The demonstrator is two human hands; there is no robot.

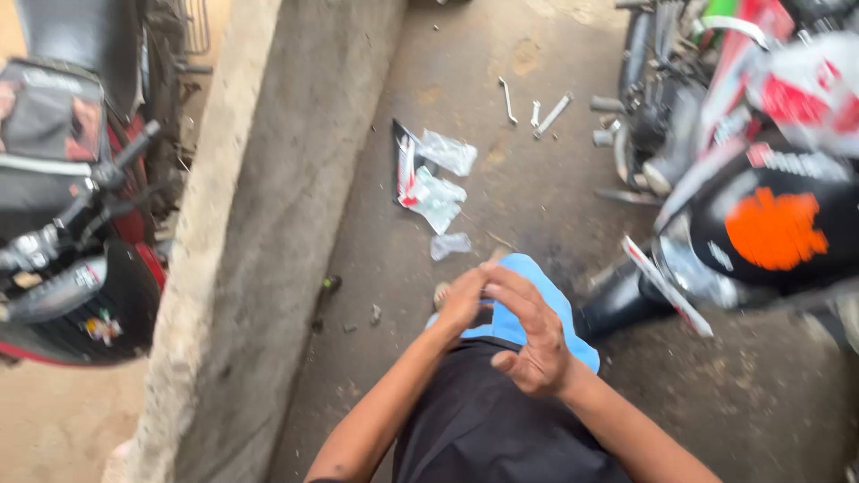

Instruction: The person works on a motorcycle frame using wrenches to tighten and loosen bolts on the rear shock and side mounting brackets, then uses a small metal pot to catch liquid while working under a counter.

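Above the floor (501, 179), left hand (463, 300) and right hand (530, 335) meet, grasp indiscernible; bags (438, 179) nearby look light, slippery.

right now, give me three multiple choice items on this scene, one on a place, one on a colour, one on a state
1. Where do the wrenches lie?
A. on the floor near the right motorcycle
B. on top of the pillar
C. in the left hand

2. What colour is the big patch on the motorcycle's black tank?
A. green
B. orange
C. white

3. How are the hands?
A. spread far apart
B. each gripping a wrench
C. brought together, touching

Answers:
1 A: the wrenches rest on the bare concrete floor, beside the motorcycle's wheel.
2 B: the patch reads bright orange against the black.
3 C: the left hand meets the right hand over the blue cloth; no tool shows in them.
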